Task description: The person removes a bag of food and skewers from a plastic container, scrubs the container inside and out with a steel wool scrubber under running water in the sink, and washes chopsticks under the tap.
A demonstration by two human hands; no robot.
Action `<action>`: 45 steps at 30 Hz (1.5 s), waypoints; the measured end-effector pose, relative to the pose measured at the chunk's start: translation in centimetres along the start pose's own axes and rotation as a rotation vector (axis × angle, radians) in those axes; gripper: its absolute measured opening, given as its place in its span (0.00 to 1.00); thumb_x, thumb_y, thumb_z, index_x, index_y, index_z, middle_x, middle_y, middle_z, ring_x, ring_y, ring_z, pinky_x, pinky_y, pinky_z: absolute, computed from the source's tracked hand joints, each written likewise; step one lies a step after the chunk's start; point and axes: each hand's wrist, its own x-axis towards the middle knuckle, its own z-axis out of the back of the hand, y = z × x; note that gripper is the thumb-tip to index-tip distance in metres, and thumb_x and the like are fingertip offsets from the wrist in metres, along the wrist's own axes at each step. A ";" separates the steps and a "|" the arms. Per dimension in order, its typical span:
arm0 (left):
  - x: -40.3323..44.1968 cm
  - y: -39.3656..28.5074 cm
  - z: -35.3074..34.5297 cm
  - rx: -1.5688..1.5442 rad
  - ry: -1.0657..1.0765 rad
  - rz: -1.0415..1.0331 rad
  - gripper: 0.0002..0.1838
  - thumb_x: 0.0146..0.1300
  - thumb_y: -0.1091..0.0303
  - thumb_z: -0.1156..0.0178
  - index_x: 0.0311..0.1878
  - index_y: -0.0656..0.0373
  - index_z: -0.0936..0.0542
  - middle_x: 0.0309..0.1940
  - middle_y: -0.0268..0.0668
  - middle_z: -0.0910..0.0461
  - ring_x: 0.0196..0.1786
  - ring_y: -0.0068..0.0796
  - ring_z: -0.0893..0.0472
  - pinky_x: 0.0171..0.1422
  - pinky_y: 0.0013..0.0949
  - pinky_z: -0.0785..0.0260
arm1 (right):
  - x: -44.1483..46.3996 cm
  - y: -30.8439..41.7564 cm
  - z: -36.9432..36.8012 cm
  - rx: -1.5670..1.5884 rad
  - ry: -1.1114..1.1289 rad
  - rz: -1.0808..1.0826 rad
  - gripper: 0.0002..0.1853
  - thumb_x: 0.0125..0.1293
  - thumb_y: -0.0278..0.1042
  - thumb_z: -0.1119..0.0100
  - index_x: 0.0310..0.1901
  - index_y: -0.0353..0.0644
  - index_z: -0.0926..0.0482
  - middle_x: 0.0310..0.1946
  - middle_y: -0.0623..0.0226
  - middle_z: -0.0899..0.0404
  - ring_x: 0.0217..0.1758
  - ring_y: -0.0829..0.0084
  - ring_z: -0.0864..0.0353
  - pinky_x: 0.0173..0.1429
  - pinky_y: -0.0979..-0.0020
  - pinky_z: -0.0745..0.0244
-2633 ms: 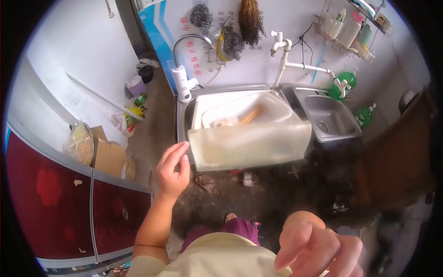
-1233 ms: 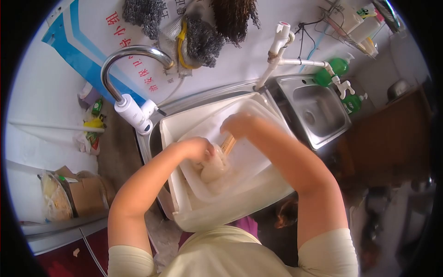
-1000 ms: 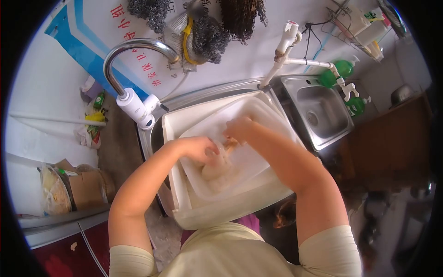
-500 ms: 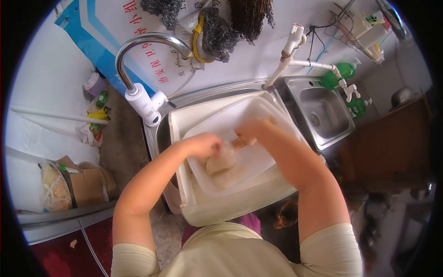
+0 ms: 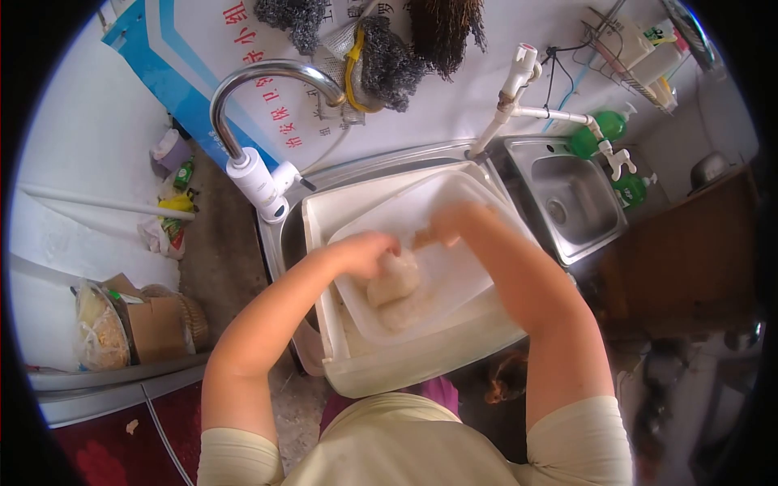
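Note:
A whitish translucent tub (image 5: 463,279) sits tilted inside a larger cream tray (image 5: 421,360) over the metal sink. In the tub lies a pale, soft-looking lump (image 5: 395,283). My left hand (image 5: 371,253), at the lump's upper left, has its fingers closed on the lump's top edge. My right hand (image 5: 456,223), blurred, is closed on a light brown wooden piece (image 5: 424,237) just right of the lump. The hand hides part of this piece.
A chrome and white faucet (image 5: 259,185) stands at the sink's left corner. White pipes with a tap (image 5: 519,81) rise behind. A small steel basin (image 5: 567,206) and green bottles (image 5: 598,139) are at the right. Steel wool (image 5: 389,65) hangs on the wall.
Both hands have reached into the tub since the earliest frame. Over the last half second they shifted slightly right in view, along with the tub; the right hand moved a little away from the lump.

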 end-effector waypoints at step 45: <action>-10.5 -5.0 6.2 -1.268 -0.861 -0.556 0.17 0.43 0.87 0.42 0.37 0.55 0.28 0.37 0.31 0.23 0.43 0.25 0.23 0.50 0.29 0.31 | -15.2 6.7 8.2 0.526 -1.015 0.066 0.16 0.49 0.27 0.47 0.42 0.39 0.31 0.29 0.52 0.23 0.36 0.51 0.23 0.40 0.57 0.29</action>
